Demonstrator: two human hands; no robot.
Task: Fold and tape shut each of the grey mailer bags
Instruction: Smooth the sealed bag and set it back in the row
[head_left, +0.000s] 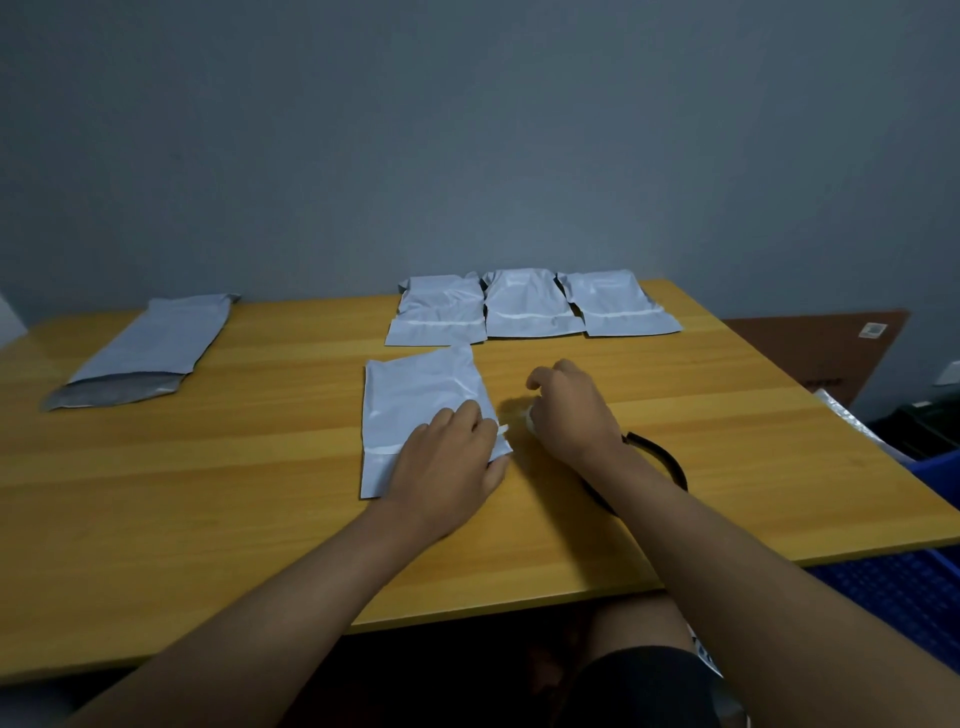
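A folded grey mailer bag (415, 405) lies in the middle of the wooden table (208, 493). My left hand (447, 462) presses flat on its lower right corner. Just to the right of the bag, my right hand (566, 405) is curled around a small whitish piece of tape (522, 413), and a short strip runs from it to the bag's edge. Three folded, taped bags (530, 306) sit in a row at the back. One long unfolded bag (150, 343) lies at the far left with its open flap toward me.
A black ring-shaped object (665, 460), partly hidden under my right wrist, lies on the table. A brown cardboard box (831, 348) stands beyond the right edge, and a blue crate (924, 587) sits low on the right. A grey wall is right behind the table.
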